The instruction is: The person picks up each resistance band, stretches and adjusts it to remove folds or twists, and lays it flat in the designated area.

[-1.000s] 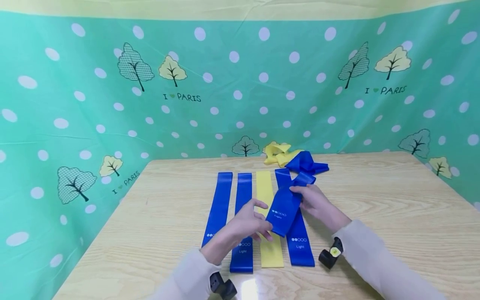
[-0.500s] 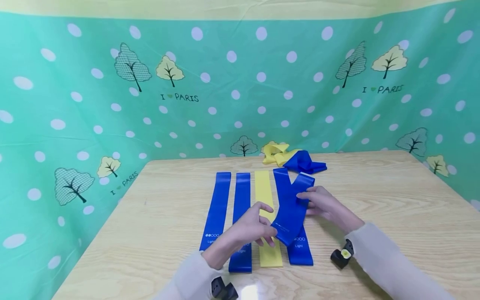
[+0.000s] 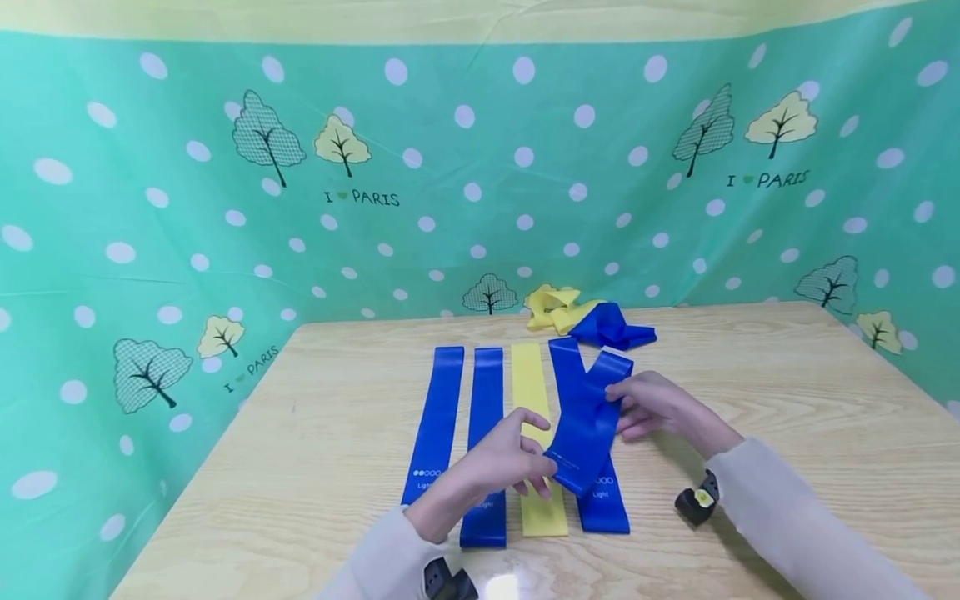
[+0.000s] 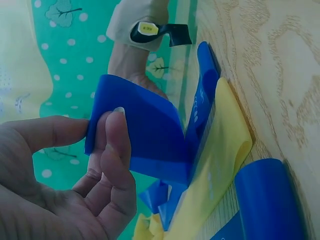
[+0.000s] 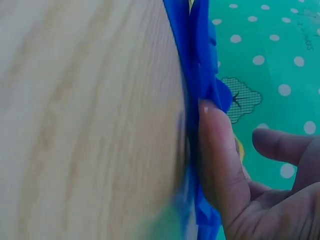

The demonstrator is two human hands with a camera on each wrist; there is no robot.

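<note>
My left hand (image 3: 506, 454) pinches the near end of a blue resistance band (image 3: 588, 417) between thumb and fingers; in the left wrist view that end stands raised off the table. At the band's right edge is my right hand (image 3: 660, 408). A fingertip touches the band, while the thumb (image 5: 282, 145) stands apart in the right wrist view. Beneath the held band, crossing it at an angle, lies another blue band (image 3: 603, 510) marked "Light". A flat yellow band (image 3: 543, 517) lies to its left, partly behind my left hand.
Two more blue bands, a middle one (image 3: 486, 392) and an outer one (image 3: 442, 392), lie lengthwise further left on the wooden table (image 3: 322, 433). At the back, a crumpled blue band (image 3: 611, 327) and a yellow one (image 3: 558, 310) lie bunched together before the green dotted cloth (image 3: 480, 167).
My right hand has slid right to the edge of the held blue band, and its wrist has swung outward. My left hand has shifted slightly right and nearer with the pinched end.
</note>
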